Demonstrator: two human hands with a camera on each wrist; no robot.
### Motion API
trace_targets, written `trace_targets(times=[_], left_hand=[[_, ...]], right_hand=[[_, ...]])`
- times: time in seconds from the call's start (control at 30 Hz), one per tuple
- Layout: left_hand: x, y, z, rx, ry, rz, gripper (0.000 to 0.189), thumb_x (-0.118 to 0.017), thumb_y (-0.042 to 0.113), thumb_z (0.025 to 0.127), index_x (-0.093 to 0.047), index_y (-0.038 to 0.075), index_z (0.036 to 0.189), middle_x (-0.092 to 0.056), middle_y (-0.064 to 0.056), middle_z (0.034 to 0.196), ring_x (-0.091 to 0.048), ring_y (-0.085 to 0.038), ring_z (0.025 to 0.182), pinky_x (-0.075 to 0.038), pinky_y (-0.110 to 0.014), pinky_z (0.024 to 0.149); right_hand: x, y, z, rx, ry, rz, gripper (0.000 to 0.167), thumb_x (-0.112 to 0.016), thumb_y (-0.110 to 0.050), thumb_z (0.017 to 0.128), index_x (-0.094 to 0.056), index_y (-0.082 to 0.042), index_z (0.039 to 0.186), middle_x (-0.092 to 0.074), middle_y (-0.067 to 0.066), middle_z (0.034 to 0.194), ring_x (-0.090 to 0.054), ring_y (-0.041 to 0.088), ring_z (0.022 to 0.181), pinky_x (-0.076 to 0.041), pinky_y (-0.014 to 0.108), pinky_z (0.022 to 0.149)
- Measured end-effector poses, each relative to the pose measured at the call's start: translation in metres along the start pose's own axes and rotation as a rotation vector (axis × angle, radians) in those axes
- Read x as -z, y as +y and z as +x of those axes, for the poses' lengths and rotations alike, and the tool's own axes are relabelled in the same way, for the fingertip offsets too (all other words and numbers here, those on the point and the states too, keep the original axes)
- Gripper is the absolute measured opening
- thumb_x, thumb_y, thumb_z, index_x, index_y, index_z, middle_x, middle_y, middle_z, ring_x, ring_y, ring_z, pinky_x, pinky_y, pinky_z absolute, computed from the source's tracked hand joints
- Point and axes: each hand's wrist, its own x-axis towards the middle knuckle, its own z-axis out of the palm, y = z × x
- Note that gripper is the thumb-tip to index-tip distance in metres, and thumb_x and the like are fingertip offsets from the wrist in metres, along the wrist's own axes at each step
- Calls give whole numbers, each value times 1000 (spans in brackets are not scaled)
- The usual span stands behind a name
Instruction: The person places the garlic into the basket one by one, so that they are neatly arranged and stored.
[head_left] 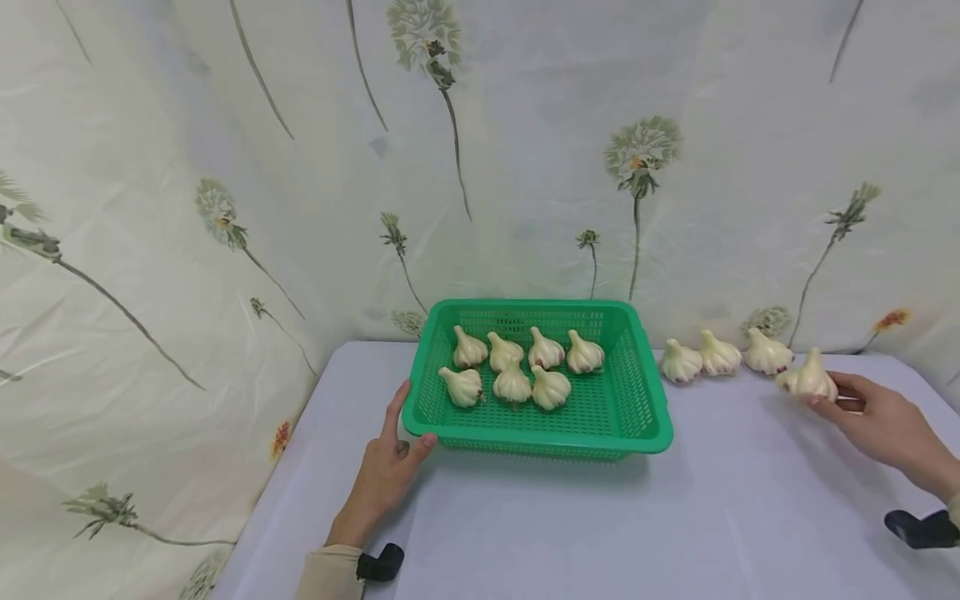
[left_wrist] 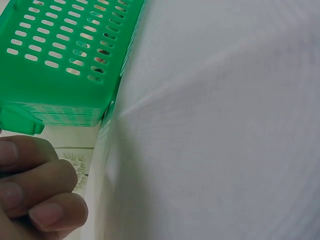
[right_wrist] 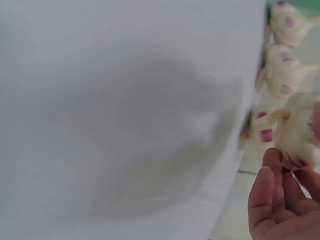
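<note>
In the head view, a green plastic basket (head_left: 525, 443) holds several garlic bulbs (head_left: 550, 387) toward its left and middle. My left hand (head_left: 386, 475) is at its front left corner, the straight index finger along the left side and the thumb at the front rim. The left wrist view shows the other fingers (left_wrist: 45, 185) bent below the basket wall (left_wrist: 55, 85). Far to the right, my right hand (head_left: 885, 417) holds one garlic bulb (head_left: 810, 379) between thumb and fingers, its stem upward. The right wrist view shows this held bulb (right_wrist: 297, 132) close up.
Three more garlic bulbs (head_left: 720, 353) stand in a row along the table's back edge, between the basket and my right hand. A white cloth covers the table (head_left: 570, 525). Behind it hangs a flower-printed curtain (head_left: 525, 167).
</note>
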Motion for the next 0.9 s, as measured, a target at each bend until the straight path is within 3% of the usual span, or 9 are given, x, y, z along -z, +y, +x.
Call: trace_targets(times=[0.17,0.33,0.57,0.7,0.8,0.9], left_hand=[[1,-1,-1,2,-2,2,86,-69,43,102,-15,45,169,-30,15,48,-23,1,45,-23,-22,46],[0,-3,-1,3,0,4,86,-69,44,102,-15,43,169,-31,15,48,-23,2,45,-22,-22,45],[-1,-3,1,0,-4,1,86,-68,44,102,-15,42,170,-32,14,48,-23,1,45,-23,-23,46],[-1,-2,2,-3,-2,4,86,-67,45,103,-14,42,170,-32,15,48,-23,1,45,-23,-23,45],[-1,-3,1,-4,-3,5,86,-68,45,102,-14,43,170,-32,15,48,-23,1,45,-23,-22,45],[-1,-3,1,-4,0,4,86,-68,44,102,-14,44,169,-31,16,48,-23,1,45,-23,-22,45]], right_hand=[[8,-17,-1,108,-21,15,74,-65,-35,108,-38,21,148,-48,47,135,-55,63,112,-59,56,75],[15,-39,1,146,-42,23,72,-69,-27,106,-37,19,151,-47,47,139,-56,63,114,-58,62,79],[23,-68,7,189,-116,49,77,-66,-34,107,-34,17,156,-49,44,143,-56,62,122,-59,59,83],[27,-87,10,226,-186,93,81,-65,-35,107,-29,13,161,-47,42,149,-55,59,128,-62,38,81],[29,-104,12,270,-217,124,80,-66,-33,107,-29,12,161,-45,40,152,-56,57,130,-57,21,79],[30,-125,16,310,-228,134,77,-67,-30,107,-31,11,161,-46,38,153,-56,55,131,-57,21,82]])
